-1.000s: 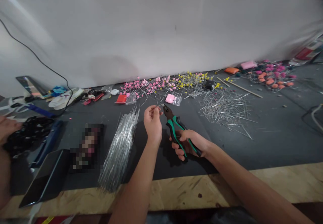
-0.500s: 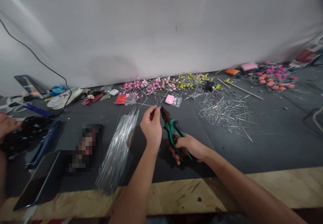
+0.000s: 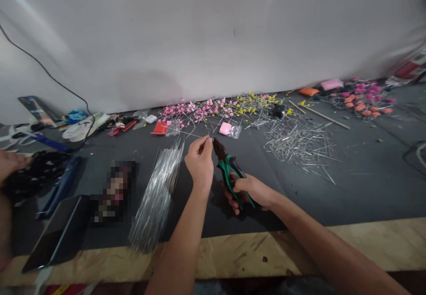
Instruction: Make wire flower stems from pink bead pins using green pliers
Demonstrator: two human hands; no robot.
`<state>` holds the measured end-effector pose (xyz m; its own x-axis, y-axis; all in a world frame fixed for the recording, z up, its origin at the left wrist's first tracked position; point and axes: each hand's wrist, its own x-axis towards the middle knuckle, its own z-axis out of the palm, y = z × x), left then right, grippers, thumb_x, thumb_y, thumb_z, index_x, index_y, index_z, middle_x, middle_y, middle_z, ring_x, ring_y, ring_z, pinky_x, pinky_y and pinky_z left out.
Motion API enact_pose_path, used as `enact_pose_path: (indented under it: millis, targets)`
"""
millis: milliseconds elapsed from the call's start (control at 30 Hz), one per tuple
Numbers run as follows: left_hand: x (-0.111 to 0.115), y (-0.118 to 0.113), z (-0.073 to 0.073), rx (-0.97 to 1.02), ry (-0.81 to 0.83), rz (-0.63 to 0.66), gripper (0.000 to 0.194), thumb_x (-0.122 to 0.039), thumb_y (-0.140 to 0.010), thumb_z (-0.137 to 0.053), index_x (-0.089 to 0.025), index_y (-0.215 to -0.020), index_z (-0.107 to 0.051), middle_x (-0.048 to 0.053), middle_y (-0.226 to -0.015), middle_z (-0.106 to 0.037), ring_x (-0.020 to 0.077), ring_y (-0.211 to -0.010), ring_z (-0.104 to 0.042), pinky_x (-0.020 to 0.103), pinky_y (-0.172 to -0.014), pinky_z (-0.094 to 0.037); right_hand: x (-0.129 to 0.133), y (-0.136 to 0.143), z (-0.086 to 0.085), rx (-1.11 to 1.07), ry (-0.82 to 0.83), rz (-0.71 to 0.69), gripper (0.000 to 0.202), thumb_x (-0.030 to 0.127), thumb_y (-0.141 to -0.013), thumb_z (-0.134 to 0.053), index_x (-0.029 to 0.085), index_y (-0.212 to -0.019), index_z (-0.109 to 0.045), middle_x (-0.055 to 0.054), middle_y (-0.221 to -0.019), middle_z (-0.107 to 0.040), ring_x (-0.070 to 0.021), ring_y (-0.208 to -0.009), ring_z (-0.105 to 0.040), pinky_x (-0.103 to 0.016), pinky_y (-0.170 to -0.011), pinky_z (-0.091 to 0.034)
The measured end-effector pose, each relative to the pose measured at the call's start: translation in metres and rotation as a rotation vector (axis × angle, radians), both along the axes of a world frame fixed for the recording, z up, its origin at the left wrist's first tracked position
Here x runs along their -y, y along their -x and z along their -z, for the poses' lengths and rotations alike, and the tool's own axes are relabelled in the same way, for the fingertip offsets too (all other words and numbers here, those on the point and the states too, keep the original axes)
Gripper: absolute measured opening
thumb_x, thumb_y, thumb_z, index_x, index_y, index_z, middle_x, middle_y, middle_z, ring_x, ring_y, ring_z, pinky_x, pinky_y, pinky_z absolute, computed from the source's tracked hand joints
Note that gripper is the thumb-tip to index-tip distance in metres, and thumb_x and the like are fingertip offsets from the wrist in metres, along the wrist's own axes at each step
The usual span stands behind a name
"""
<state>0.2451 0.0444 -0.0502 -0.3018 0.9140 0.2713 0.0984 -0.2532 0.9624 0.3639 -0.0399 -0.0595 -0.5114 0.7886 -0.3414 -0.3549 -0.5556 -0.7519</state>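
Observation:
Between thumb and fingers, my left hand pinches a thin metal wire that sticks out to the left. A small loop shows at the wire's end, beside the jaws of the pliers. My right hand is wrapped round the green and black handles of the pliers, whose dark jaws point up and left. Whether the jaws touch the wire I cannot tell. Left of my left hand lies a bundle of straight silvery wires. A pile of short wire pieces lies to the right of the pliers.
Along the wall lie wires with pink tips, yellow tips and orange tips. A pink packet and a red packet lie in front. At left are a phone and another person's hand.
The camera view has shifted slightly. Both hands keep their grips, with the wire and pliers in nearly the same place.

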Motion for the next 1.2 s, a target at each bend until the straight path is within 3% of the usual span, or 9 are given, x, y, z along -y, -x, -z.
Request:
enact_pose_path:
  millis: [233,500,633,967,1100,1200]
  targets:
    - [-0.001,0.002,-0.001,-0.037,0.045,-0.001,0.028,-0.039,-0.07,-0.063,-0.019,-0.088,-0.069,0.005,-0.088,-0.068,0.0168,-0.084,-0.061,0.03,-0.08,-0.047,-0.001,-0.001,0.002,0.01,-0.001,-0.013,0.011,0.015,-0.062,-0.043,0.014,-0.07,-0.05,-0.001,-0.061,-0.051,-0.0122,-0.048,-0.049,-0.029,-0.044,-0.046]
    - [0.0,-0.005,-0.009,0.175,0.107,-0.033,0.023,-0.03,-0.065,-0.066,-0.015,-0.081,-0.066,0.004,-0.077,-0.066,0.0119,-0.067,-0.059,0.026,-0.068,-0.048,-0.001,0.0,0.002,-0.009,0.002,-0.015,0.018,0.014,-0.061,-0.043,0.016,-0.078,-0.049,0.0,-0.061,-0.052,-0.0126,-0.046,-0.049,-0.029,-0.043,-0.045]
    - [-0.001,-0.005,-0.01,0.224,0.059,-0.029,0.023,-0.028,-0.065,-0.067,-0.014,-0.082,-0.06,0.001,-0.072,-0.06,0.0098,-0.066,-0.057,0.024,-0.066,-0.047,-0.001,0.0,0.002,-0.002,0.001,-0.019,0.023,0.014,-0.061,-0.044,0.016,-0.083,-0.049,0.0,-0.061,-0.053,-0.013,-0.046,-0.049,-0.029,-0.043,-0.045]
    - [-0.002,0.001,-0.005,0.075,-0.098,0.144,0.048,-0.026,-0.077,-0.058,-0.021,-0.123,-0.043,0.002,-0.087,-0.061,0.009,-0.077,-0.054,0.022,-0.074,-0.043,-0.001,-0.004,0.003,-0.079,0.046,-0.055,0.028,0.013,-0.061,-0.043,0.016,-0.089,-0.048,-0.001,-0.062,-0.053,-0.0135,-0.046,-0.049,-0.029,-0.043,-0.043]
    - [-0.006,0.006,0.0,0.003,-0.111,0.235,0.049,-0.026,-0.08,-0.055,-0.026,-0.127,-0.04,0.001,-0.088,-0.06,0.0086,-0.074,-0.052,0.021,-0.071,-0.042,-0.003,-0.009,0.005,-0.202,0.105,-0.118,0.03,0.012,-0.061,-0.041,0.015,-0.09,-0.047,-0.001,-0.062,-0.052,-0.013,-0.046,-0.049,-0.029,-0.044,-0.042]
    - [-0.012,0.007,0.005,0.066,-0.117,0.296,0.043,-0.026,-0.08,-0.056,-0.026,-0.121,-0.046,0.001,-0.087,-0.06,0.0094,-0.079,-0.053,0.021,-0.074,-0.042,-0.004,-0.012,0.006,-0.26,0.127,-0.151,0.03,0.012,-0.061,-0.04,0.014,-0.09,-0.047,-0.001,-0.063,-0.051,-0.0127,-0.046,-0.049,-0.028,-0.045,-0.042]
